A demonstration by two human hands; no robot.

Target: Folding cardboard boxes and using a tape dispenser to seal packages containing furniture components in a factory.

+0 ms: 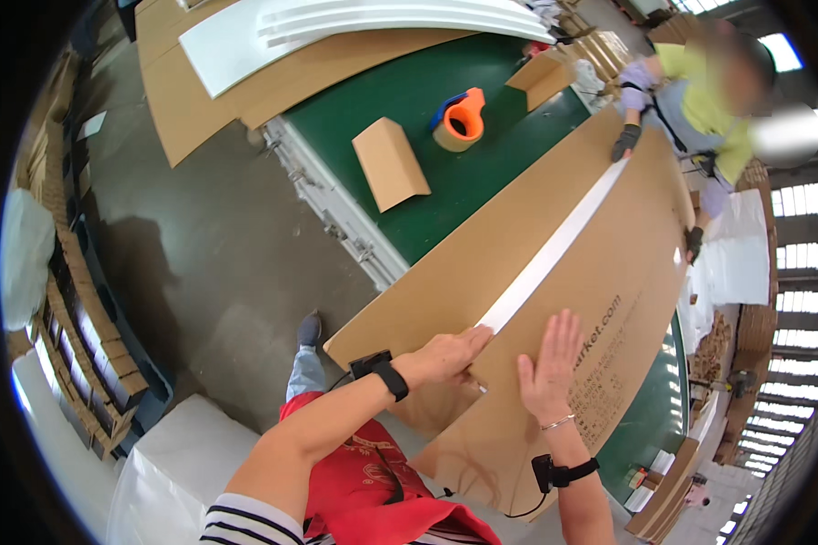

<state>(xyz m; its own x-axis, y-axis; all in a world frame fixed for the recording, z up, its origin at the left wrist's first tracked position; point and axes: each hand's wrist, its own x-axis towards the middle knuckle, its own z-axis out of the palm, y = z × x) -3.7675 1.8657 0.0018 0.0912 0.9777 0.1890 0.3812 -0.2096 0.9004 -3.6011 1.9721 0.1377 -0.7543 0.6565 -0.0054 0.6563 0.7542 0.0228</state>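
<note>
Pinching the near end of a long, flat white strip (554,250) in the left hand (453,355), laying the right hand (549,374) flat, thumb spread, just beside, on large brown cardboard (577,282).

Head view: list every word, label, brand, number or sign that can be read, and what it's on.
Cardboard, beside the right hand: one larger dark printed line, partly hidden by the hand; legible in part, not copied out here.
Cardboard, below that line: rows of smaller dark print, too small to read reliably.
Red garment: pale markings, too small and blurred to read.
</note>
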